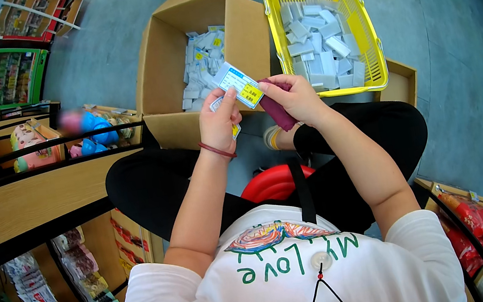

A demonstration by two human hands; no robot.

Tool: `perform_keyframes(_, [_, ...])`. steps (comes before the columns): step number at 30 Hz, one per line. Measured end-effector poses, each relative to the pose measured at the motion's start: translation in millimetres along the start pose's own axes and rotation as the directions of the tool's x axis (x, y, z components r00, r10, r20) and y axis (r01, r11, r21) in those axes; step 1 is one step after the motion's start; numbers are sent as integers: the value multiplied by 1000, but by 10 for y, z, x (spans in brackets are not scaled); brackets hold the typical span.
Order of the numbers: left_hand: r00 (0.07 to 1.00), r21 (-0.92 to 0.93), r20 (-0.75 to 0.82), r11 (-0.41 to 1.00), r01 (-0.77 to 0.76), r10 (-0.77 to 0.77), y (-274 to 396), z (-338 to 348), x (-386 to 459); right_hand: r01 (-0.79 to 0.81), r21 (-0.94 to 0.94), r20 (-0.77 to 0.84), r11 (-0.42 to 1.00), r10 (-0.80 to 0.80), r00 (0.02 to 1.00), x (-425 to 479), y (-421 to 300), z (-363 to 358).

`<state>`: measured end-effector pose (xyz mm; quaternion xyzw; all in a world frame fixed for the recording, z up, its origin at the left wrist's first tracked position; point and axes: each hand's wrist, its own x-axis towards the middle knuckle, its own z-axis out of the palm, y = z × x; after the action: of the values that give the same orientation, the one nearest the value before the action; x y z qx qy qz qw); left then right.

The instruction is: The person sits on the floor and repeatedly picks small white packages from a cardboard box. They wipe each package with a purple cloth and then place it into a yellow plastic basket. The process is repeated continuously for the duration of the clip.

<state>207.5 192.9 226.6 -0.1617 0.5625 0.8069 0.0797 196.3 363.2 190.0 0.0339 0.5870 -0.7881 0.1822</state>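
My left hand [219, 119] pinches a blue, white and yellow price label [237, 81] by its lower left side, with more labels tucked against the palm. A maroon cloth [278, 109] is bunched in my right hand [297, 97], whose thumb touches the label's right end. Beyond my hands stands an open cardboard box [162, 68] with many labels and pale plastic holders [203, 57] in it. To its right, a yellow plastic basket [371, 26] holds many small whitish plastic pieces [324, 43], which look like label holders.
A red stool [270, 182] shows between my legs. A wooden shelf [40, 197] with toys and packaged goods runs along the left. Red packages [470, 219] lie on a rack at the lower right. A shallow wooden tray [401, 80] sits by the basket's near right corner.
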Motion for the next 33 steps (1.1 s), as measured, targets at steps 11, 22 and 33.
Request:
perform_keyframes(11, [998,125,-55,992,33,-26,-56,156,-63,43,-42,-47,998,-45,998,-2,31,1])
perform_keyframes(22, [999,-79,-38,997,-27,24,78,-45,162,102,-27,3,994,-102,995,-13,20,-23])
perform_keyframes(33, [987,-513,-78,854,83,-143,234,-250,311,-37,89,16,995,36,999,-55,-53,-4])
